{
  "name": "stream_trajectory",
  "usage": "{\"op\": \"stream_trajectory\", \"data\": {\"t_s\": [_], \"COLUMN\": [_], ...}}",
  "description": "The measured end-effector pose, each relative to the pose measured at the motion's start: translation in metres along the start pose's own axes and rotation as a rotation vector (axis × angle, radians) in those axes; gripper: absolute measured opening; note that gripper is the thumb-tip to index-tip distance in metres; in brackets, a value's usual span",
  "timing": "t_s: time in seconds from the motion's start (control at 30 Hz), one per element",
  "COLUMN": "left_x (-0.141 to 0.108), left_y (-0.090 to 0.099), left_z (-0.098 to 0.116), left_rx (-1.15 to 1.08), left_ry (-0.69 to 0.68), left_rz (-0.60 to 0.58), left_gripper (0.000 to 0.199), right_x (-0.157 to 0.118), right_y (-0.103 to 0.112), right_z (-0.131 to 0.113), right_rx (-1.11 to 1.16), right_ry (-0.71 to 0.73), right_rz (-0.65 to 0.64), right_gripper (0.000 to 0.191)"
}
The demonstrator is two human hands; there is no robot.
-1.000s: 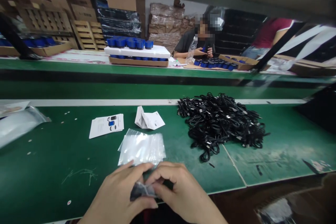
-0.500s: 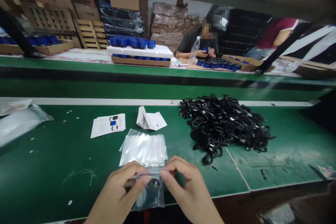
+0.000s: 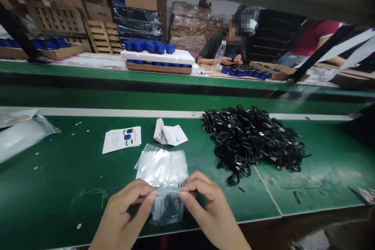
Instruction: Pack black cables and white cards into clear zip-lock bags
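Note:
Between my hands hangs a clear plastic zip bag [image 3: 166, 211] near the table's front edge, with a dark coiled item inside that looks like a black cable. My left hand [image 3: 124, 209] pinches the bag's upper left corner between thumb and fingers. At the upper right corner, my right hand [image 3: 206, 203] pinches it the same way. Just beyond lies a stack of flat clear bags [image 3: 162, 164]. Farther back are a pile of printed cards [image 3: 121, 140] and some folded leaflets [image 3: 171, 133]. To the right is a heap of black cables [image 3: 252, 138].
A filled plastic bag [image 3: 23, 136] lies at the far left of the green table [image 3: 67, 179]. Behind, a raised shelf carries a white tray of blue round parts [image 3: 156, 56] and a bottle [image 3: 218, 56]. A person in dark clothing sits beyond it, hands on a small part.
My left hand has slid left along the bag's top edge to its corner, so the top is now stretched between both hands. My right hand keeps its pinch.

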State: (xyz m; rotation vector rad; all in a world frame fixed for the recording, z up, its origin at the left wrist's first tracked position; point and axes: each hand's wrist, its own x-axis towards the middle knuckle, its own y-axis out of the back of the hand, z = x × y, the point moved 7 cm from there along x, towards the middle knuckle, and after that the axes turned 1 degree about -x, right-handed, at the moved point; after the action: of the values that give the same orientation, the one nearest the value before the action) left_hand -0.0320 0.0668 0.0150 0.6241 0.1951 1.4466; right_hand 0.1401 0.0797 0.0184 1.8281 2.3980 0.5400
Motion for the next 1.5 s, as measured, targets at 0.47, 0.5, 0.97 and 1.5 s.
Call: {"op": "stream_trajectory", "data": {"t_s": [0.47,0.5,0.97,1.5], "left_x": [-0.013,-0.015,-0.033,-0.006], "left_y": [-0.028,-0.031,-0.029,-0.028], "left_z": [-0.006,-0.007,0.004,0.004], "left_rx": [-0.185,-0.172,0.119,-0.157], "left_ry": [0.359,0.366,0.001,0.117], "left_rz": [0.247,0.247,0.422,-0.15], "left_gripper": [0.032,0.032,0.028,0.028], "right_x": [-0.005,-0.007,-0.032,-0.004], "right_y": [-0.025,-0.028,-0.057,-0.025], "right_z": [0.012,0.017,0.01,0.006], "right_rx": [0.157,0.164,-0.214,0.229], "right_ry": [0.053,0.027,0.107,-0.031], "right_rz": [0.313,0.362,0.259,0.025], "right_gripper": [0.027,0.028,0.033,0.026]}}
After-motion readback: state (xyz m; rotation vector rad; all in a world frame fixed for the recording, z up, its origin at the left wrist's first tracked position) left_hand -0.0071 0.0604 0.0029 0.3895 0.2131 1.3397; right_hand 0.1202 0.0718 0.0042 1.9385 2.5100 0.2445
